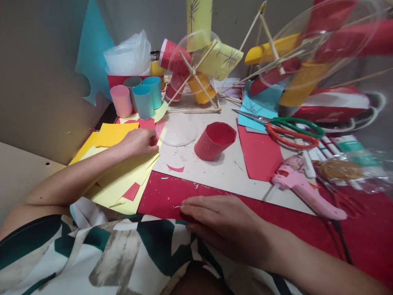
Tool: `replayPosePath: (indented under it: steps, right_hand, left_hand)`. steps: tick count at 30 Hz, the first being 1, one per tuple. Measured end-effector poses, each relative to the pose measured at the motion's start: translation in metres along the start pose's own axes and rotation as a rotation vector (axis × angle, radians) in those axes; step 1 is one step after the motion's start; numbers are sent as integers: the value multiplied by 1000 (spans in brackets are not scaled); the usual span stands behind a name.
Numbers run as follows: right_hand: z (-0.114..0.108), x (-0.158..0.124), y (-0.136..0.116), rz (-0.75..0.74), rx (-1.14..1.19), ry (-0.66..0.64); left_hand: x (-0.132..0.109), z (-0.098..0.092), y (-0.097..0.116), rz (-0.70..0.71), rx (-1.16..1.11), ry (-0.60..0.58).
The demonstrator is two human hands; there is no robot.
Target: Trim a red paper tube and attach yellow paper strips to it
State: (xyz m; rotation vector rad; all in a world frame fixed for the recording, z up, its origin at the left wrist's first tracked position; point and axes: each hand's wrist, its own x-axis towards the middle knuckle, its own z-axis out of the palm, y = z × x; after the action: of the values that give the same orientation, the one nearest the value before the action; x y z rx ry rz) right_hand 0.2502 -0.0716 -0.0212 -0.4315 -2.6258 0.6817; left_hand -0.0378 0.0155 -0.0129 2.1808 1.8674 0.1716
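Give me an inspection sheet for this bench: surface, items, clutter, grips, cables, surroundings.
Surface: red top partly under a pale board; paper scraps on both.
Items: yellow sheets under the left hand; red tube and clear disc on the board.
Clutter: scissors, glue gun and markers crowd the right; stick frames with paper tubes stand behind.
Grips: left hand curled, contents can't be told; right hand palm down at the near edge, fingers extended, no held thing visible.
Cables: dark cord by the glue gun; far end not visible.
Surroundings: grey wall behind, blue sheet at left; other people: nothing seen.
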Motion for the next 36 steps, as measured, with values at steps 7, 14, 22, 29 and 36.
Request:
replayPosePath:
  steps: [7, 14, 22, 29, 36]
  right_hand:
    - [6, -2, 11, 20, -39, -56]
    - [10, -2, 16, -2, -96, 12]
    - [14, -3, 16, 53, -44, -66]
    - [10, -2, 15, 82, 2, -84]
    - [9, -2, 16, 101, -1, -105]
  left_hand:
    - [2, -2, 6, 4, 50, -68]
    - [-8, -8, 8, 13, 64, -124]
    - [32, -12, 6, -70, 241, 222]
    - [73, -5, 9, 11, 269, 291]
    - [66, -7, 8, 170, 65, 468]
